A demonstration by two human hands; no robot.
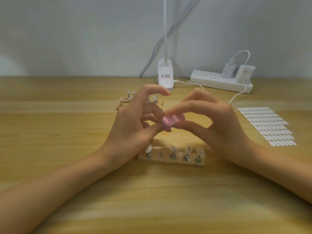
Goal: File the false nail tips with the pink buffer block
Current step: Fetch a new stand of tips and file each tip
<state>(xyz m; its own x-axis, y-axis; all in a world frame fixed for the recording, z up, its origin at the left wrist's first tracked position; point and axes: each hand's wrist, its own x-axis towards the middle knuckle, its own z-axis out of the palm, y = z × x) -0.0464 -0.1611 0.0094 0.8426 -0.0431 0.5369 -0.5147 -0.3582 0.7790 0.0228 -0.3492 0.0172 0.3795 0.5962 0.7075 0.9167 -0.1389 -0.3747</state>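
The pink buffer block [170, 121], a short bar with rounded edges and a matte face, is in the air above the pale wood-grain desk [67, 132]. The right hand [217, 127] pinches it between thumb and fingers. The left hand [133, 122] curls its thumb and lower fingers at the block's left end. Whether they grip anything is too blurred to tell. Below, clear false nail tips [173, 148] stand on metal pegs in a wooden holder [170, 160]. The label on the white lamp clip [165, 75] is unreadable.
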